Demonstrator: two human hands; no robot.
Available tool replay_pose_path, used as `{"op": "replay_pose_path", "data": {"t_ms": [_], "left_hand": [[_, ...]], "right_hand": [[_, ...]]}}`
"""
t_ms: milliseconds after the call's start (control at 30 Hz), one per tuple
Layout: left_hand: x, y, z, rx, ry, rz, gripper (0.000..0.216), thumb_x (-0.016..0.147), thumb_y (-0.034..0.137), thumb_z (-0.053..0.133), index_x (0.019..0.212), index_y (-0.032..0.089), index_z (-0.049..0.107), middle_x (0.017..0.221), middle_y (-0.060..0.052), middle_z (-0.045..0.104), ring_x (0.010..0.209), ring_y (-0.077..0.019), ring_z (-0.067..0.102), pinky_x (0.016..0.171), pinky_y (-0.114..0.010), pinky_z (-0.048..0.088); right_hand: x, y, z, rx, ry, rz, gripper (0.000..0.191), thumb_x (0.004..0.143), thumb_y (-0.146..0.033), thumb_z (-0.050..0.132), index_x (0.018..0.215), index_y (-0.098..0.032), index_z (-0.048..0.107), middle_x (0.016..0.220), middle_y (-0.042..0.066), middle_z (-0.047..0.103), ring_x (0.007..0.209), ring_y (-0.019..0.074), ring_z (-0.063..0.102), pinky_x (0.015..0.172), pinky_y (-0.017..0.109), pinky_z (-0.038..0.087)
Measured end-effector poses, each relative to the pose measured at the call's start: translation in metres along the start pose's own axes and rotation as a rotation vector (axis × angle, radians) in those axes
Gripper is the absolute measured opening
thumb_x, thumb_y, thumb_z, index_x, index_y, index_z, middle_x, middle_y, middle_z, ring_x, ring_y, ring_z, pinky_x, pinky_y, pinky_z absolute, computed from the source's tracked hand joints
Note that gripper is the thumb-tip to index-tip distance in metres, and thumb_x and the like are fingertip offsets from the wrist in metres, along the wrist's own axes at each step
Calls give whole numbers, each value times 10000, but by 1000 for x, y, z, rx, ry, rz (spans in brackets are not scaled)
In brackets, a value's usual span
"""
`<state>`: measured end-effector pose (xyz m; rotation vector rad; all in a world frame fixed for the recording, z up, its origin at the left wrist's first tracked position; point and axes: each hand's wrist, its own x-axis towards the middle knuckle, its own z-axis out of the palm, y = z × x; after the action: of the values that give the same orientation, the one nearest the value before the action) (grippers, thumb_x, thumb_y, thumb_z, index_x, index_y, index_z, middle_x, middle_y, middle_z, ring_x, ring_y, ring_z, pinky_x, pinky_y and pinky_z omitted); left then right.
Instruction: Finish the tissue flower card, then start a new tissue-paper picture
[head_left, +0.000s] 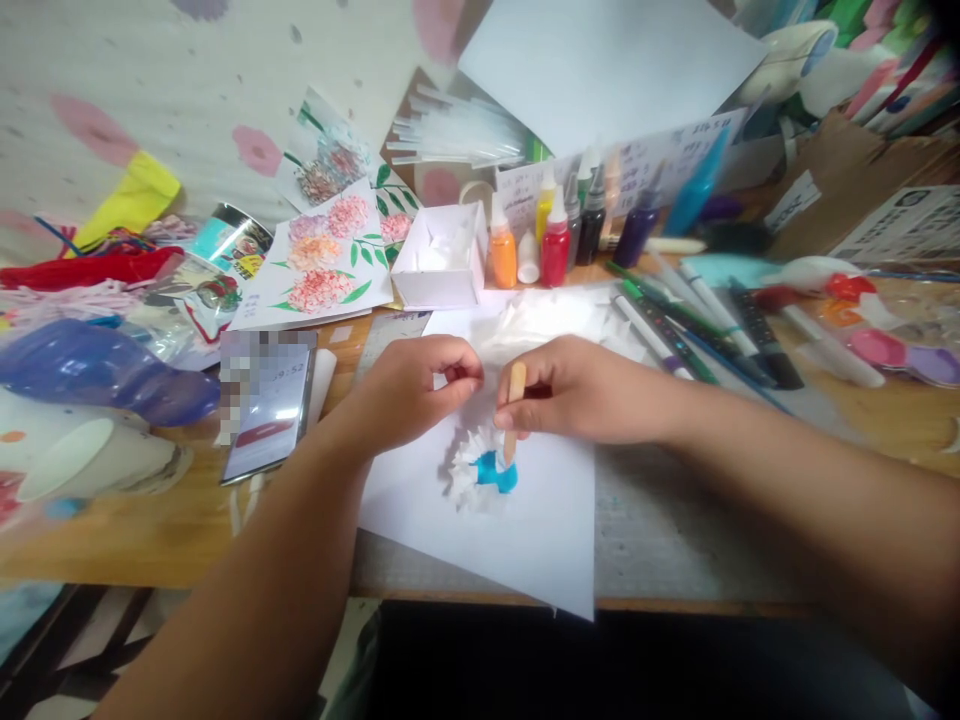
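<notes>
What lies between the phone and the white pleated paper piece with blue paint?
In the head view, the left hand and forearm cross between the phone and the pleated paper piece, over bare white sheet.

Not much to go on body-wise, tbh. Both arms come in from the bottom corners and they're bare the whole way up, no sleeves showing anywhere in the shot. The left hand (416, 385) and the right hand (577, 390) are bare too: no gloves, no rings, no watch or bracelet at either wrist as far as I can see. Nails look short and plain. Down at the bottom edge there's something dark, maybe clothing on the lap, but it's too murky to tell.
</notes>
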<state>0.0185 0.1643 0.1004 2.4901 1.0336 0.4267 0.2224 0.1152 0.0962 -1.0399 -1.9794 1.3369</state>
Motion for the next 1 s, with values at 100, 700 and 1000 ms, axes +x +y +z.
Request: {"op": "replay_pose_path", "data": {"t_ms": [100,700,1000], "left_hand": [[0,0,1,-25,8,10,58,802,192,601,751,206,623,728,67,632,686,-74,575,624,-191,419],[-5,15,8,-87,-384,197,224,671,332,791,797,191,670,945,-28,495,892,-159,522,803,-269,445],[-5,10,10,-67,-366,213,39,734,155,636,713,184,620,887,-30,583,848,-143,561,780,-252,448]], "right_hand": [[3,4,2,6,113,-12,156,784,-257,637,659,-165,622,667,5,686,650,128,617,634,258,455],[1,11,-7,17,157,25,223,778,-356,632,635,-186,621,646,1,656,607,131,578,578,250,441],[-3,8,-8,101,199,27,245,742,-425,707,644,-208,650,726,40,690,646,166,614,606,290,472]]}}
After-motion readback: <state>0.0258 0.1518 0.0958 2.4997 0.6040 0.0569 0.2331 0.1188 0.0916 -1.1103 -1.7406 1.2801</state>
